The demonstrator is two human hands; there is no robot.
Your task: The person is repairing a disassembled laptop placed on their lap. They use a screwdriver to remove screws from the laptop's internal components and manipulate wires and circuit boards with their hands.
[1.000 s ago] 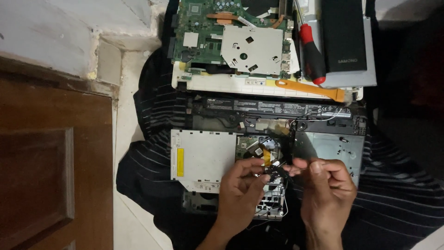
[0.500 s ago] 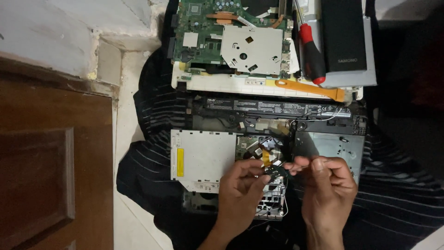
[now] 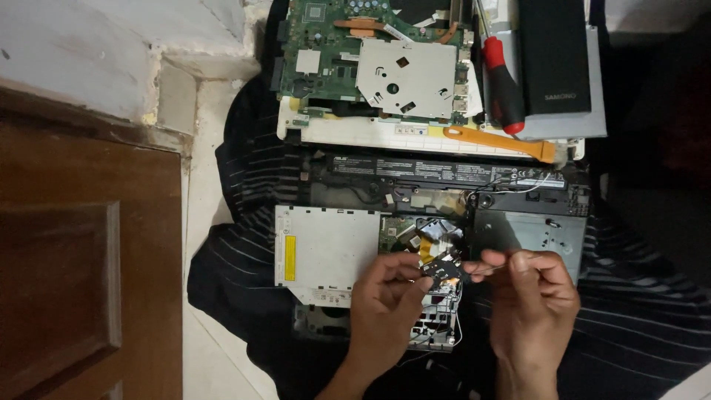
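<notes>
Small black part (image 3: 444, 268), with a bit of orange ribbon cable on it, held between both hands just above the middle of the opened laptop base (image 3: 518, 222). Left hand (image 3: 385, 304): thumb and forefinger pinched shut on the part's left end. Right hand (image 3: 529, 296): fingers together at the part's right end, apparently gripping it or a thin wire there; too small to tell which. Below the hands sits a silver disc drive (image 3: 326, 255) with a yellow label, still seated in the base. The base rests on a dark striped cloth (image 3: 252, 178) spread over the floor. Further from the person: a green circuit board (image 3: 333, 44) with a metal plate on it, lying on a white laptop cover (image 3: 370, 133); a red-handled screwdriver (image 3: 503, 85); an orange pry tool (image 3: 496, 141); a black flat box (image 3: 555, 52). A brown wooden door (image 3: 81, 267) stands at the left. Judgement: step in hand looks like freeing or seating this small part and its cable at the base's centre. The next move calls for a light, steady pull along the cable's line, no twisting, both hands kept close together.
</notes>
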